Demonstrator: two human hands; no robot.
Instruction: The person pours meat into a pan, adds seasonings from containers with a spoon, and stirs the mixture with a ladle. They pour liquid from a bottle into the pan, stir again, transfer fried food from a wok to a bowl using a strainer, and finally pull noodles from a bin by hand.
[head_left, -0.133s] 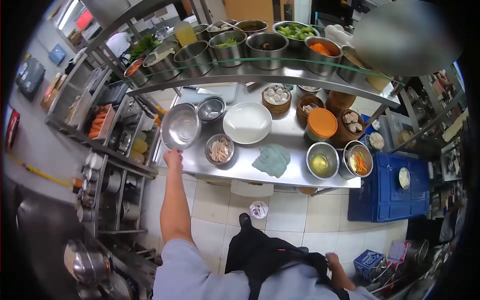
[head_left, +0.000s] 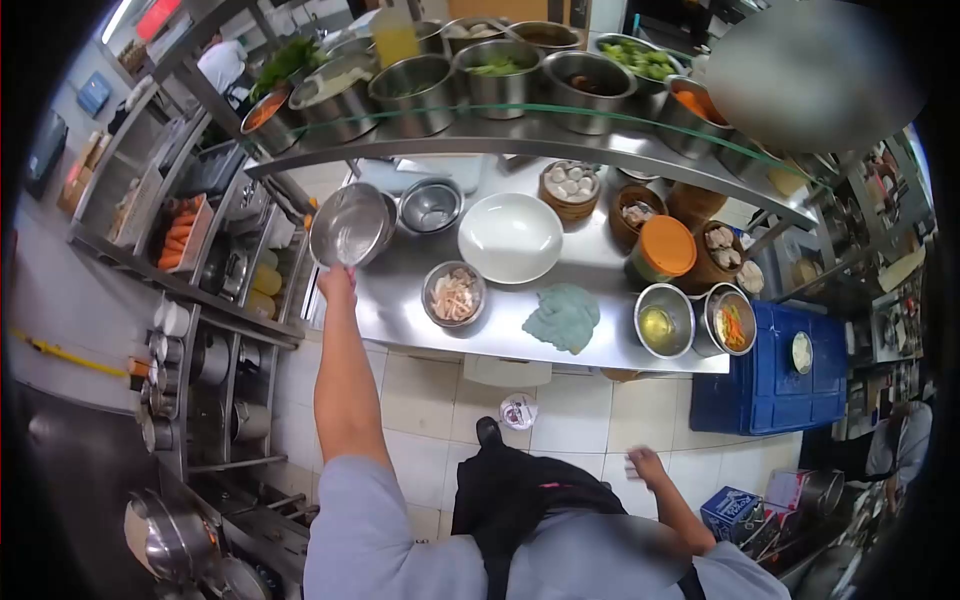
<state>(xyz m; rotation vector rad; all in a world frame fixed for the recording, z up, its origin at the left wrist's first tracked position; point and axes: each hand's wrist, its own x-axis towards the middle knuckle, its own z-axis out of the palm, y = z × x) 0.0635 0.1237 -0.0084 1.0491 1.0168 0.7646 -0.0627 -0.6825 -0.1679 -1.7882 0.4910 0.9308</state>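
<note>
A: What has moved since the earlier frame?

B: The right hand [head_left: 645, 467] has come up from beside the person's hip to a spot over the floor tiles, lower right of centre. The left hand [head_left: 337, 283] has carried the large steel bowl [head_left: 347, 225] a little farther left, away from the small steel bowl [head_left: 431, 205].

A: How does the left hand hold it?

B: It grips the near rim, arm stretched out, with the bowl left of centre in the upper half of the frame. Whether the base touches the steel table [head_left: 400, 290] cannot be told.

A: And the right?

B: Nothing shows in it; the fingers are loosely bent and released, well apart from the table's edge.

A: What lies around the large bowl?

B: The small one sits just beside it. Near the centre is a wide white bowl [head_left: 510, 238], with a bowl of pale shreds [head_left: 455, 295] below and to its left. A green cloth [head_left: 561, 319] lies crumpled near the front edge, and an orange-lidded tub [head_left: 668, 247] stands right of centre.
</note>
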